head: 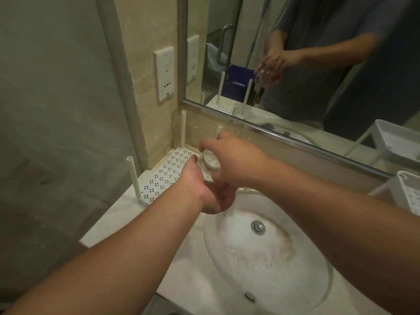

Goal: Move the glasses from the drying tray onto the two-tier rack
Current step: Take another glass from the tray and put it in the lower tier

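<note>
Both hands hold one glass (pixel 210 163) over the rack (pixel 163 173): the right hand (pixel 236 162) pinches its upturned base while the left hand (pixel 204 189) cups underneath, fingers curled, probably steadying it for setting down.

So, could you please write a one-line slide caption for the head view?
Both hands hold a clear glass over the perforated white rack beside the sink.
</note>
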Tool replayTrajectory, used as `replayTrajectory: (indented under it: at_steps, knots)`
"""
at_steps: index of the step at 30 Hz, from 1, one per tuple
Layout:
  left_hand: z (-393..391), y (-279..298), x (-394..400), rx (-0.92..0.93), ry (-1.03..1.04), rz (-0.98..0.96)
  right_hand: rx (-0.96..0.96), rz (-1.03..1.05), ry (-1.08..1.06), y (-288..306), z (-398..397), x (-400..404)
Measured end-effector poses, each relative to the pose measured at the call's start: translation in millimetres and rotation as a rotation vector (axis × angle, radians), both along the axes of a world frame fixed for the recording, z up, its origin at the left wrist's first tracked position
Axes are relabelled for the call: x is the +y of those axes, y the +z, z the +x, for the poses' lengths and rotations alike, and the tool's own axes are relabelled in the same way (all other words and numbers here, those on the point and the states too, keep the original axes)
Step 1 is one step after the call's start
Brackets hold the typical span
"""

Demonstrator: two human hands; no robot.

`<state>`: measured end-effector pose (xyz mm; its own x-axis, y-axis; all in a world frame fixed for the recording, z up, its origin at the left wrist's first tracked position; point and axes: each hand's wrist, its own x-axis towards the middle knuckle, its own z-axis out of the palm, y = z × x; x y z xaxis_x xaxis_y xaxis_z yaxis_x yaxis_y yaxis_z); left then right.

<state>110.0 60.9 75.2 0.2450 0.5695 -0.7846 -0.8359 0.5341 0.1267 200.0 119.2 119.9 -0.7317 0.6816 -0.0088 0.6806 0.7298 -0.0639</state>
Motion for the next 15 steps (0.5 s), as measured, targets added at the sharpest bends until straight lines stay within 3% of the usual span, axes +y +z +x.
replayTrajectory:
  at_steps: [9,15]
  knots:
    - [4.2,0.8,5.8,0.042,-0.006,0.056,0.088,0.000,-0.010,-7.7,19.0,-4.8]
    - [-1.4,0.3,11.8,0.107,0.023,0.215,0.301,-0.039,-0.025,-10.9,27.5,-8.1]
